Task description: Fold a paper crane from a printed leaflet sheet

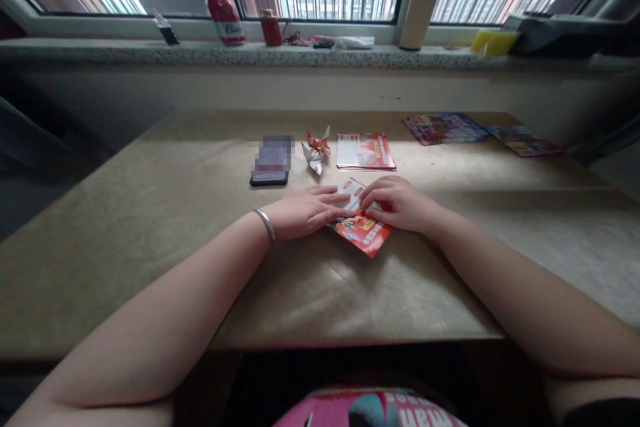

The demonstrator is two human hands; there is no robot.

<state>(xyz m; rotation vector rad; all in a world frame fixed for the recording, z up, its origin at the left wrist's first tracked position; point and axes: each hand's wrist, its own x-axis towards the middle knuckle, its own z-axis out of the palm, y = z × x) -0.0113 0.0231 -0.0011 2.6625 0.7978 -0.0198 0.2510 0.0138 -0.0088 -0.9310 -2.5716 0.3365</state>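
A red and white printed paper sheet [369, 235], partly folded, lies on the table in front of me, turned at an angle. From the left, my left hand [316, 209] rests flat on it with fingers stretched out and apart; a silver bracelet is on that wrist. My right hand [393, 201] is on the sheet's right side, its fingers curled and pinching at the paper. Both hands cover part of the sheet, so the fold under them is partly hidden. Just beyond stand a folded paper figure [317, 151] with pointed tips and a stack of similar printed sheets [367, 151].
A phone [273, 160] lies left of the paper figure. Dark colourful cards [445, 128] are at the table's far right. The windowsill [195, 55] holds a red can [226, 19], a small red container [271, 28], a brush and a yellow item [494, 42]. The table's [320, 307] front edge is near my body.
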